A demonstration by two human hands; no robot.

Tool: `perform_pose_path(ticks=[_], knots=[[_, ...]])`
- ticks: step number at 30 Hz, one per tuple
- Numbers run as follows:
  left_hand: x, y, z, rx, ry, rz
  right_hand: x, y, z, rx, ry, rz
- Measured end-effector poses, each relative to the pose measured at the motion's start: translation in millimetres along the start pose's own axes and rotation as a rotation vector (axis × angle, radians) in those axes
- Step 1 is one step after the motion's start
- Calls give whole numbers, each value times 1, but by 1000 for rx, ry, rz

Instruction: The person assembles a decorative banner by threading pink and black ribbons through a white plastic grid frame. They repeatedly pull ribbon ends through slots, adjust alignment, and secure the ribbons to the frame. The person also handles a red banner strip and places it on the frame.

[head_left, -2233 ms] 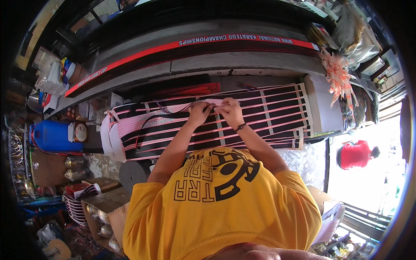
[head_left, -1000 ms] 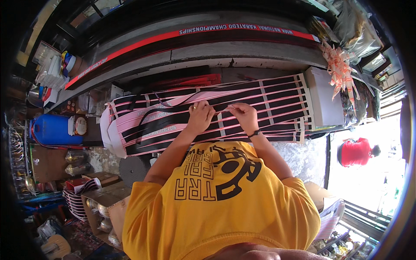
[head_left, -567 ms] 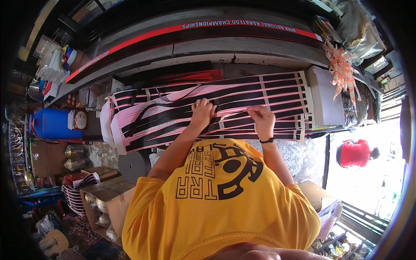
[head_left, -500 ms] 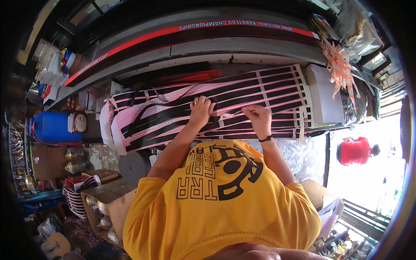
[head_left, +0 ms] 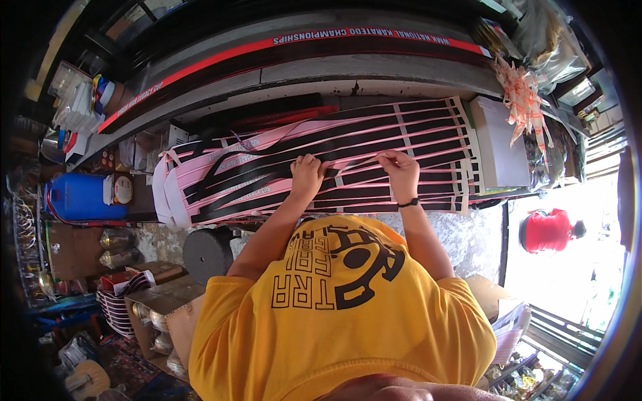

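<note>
Head view: we press our left hand flat, fingers spread, on glossy pink ribbon strips laid in long bands over the black worktop, while our right hand pinches one thin strip.

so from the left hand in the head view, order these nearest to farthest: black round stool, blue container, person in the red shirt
1. Black round stool: nearest, below and to the left of the left hand.
2. Blue container: farther, at the left end of the bench.
3. Person in the red shirt: farthest, far right, beyond the right hand.
</note>
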State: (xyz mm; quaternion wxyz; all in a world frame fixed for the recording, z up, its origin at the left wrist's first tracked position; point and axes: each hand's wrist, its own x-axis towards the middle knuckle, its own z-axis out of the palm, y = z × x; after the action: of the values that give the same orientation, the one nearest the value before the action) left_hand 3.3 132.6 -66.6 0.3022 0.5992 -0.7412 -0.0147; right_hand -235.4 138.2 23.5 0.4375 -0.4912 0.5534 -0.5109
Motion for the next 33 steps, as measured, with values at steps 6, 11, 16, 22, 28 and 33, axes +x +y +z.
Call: perform_pose_path(ticks=[6, 11, 16, 22, 28, 33], knots=[[-2, 4, -14, -199, -106, 53, 1, 0, 3, -118, -78, -9], [0, 9, -9, -15, -103, 105, -2, 4, 16, -8, -89, -34], [1, 2, 11, 95, -44, 32, -11, 2, -7, -22, -30, 9], [3, 1, 5, 15, -96, -31, -21, -8, -29, -103, -34, -15], [-4, 10, -14, 7, 78, 80, -24, -9, -5, -28, -117, 6], [-17, 12, -8, 203, -11, 137, -27, -21, -9, -30, -55, 33]])
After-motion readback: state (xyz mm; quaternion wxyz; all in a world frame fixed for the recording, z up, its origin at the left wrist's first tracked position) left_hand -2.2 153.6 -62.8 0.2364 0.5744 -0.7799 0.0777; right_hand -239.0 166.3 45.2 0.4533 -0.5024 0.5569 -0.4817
